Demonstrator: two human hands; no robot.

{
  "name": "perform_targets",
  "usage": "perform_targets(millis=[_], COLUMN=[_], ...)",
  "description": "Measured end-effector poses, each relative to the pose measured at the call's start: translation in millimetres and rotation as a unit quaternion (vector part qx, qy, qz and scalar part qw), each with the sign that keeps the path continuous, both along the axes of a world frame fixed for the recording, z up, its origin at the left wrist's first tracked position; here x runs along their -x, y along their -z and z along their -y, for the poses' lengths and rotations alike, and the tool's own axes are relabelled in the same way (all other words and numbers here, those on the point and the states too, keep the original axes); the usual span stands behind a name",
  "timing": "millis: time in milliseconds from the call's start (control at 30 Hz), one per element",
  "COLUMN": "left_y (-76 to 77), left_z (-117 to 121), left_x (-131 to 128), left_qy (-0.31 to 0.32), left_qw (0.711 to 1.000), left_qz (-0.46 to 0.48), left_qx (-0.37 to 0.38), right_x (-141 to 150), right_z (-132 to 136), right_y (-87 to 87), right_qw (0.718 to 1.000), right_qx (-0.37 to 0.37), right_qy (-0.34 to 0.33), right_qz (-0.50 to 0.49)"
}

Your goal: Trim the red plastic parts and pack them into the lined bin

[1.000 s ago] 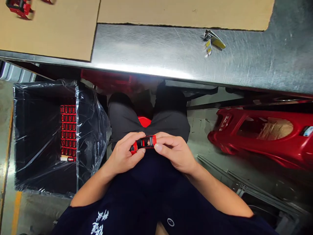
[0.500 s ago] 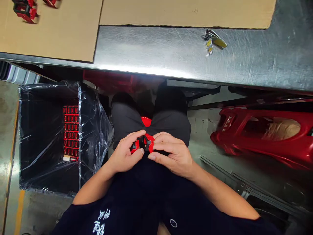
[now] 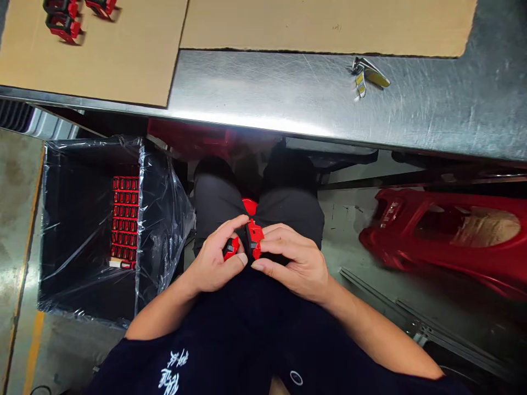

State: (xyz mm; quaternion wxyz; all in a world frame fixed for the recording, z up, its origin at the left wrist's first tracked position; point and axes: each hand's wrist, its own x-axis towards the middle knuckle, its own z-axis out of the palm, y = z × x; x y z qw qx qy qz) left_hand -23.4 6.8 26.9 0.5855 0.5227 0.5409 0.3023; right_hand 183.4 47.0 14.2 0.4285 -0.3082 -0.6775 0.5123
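In front of my lap, my left hand (image 3: 218, 259) curls round a small red-and-black plastic part (image 3: 231, 248), between its thumb and index finger. Facing it, my right hand (image 3: 293, 260) grips another red-and-black plastic part (image 3: 254, 239) by its fingertips, with a flat red side turned up. My left index fingertip and thumb tip come close to this second part; whether they touch it I cannot tell. Fingers hide portions of both parts. Similar red-and-black frames (image 3: 63, 26) lie on the cardboard (image 3: 119, 66) at the upper left.
A plastic-lined dark bin (image 3: 88, 296) at the left holds rows of red-and-black parts (image 3: 125, 224). Ahead runs a steel table (image 3: 263, 88) carrying yellow-handled cutters (image 3: 370, 77). A large red moulded shell (image 3: 444, 236) rests low on the right.
The part in my right hand has turned, showing more of its red side. It stands more apart from the part in my left hand. The whole view has shifted slightly.
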Motion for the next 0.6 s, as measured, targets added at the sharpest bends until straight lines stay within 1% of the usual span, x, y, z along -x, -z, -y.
perform_targets(millis=[133,333,433,600], left_y=[-1.8,-4.1,-4.6,-2.6], left_z=[-1.1,-1.2,-0.5,0.2], left_x=[-2.5,-5.9,-6.8,-7.5], left_qy=[-0.005,-0.012,-0.013,-0.008], left_qw=[1.000,1.000,0.999,0.994], left_qz=[0.005,0.021,0.000,-0.044], left_qx=[-0.006,-0.003,-0.030,-0.105], right_x=[-0.3,0.2,-0.2,-0.3], right_z=[0.5,1.9,3.1,5.5], right_y=[0.7,4.1,7.3,11.8], right_qw=[1.000,0.998,0.998,0.996], right_qx=[-0.009,-0.051,-0.063,-0.083], right_qy=[0.009,0.024,0.020,0.021], right_qz=[-0.002,0.002,0.009,0.009])
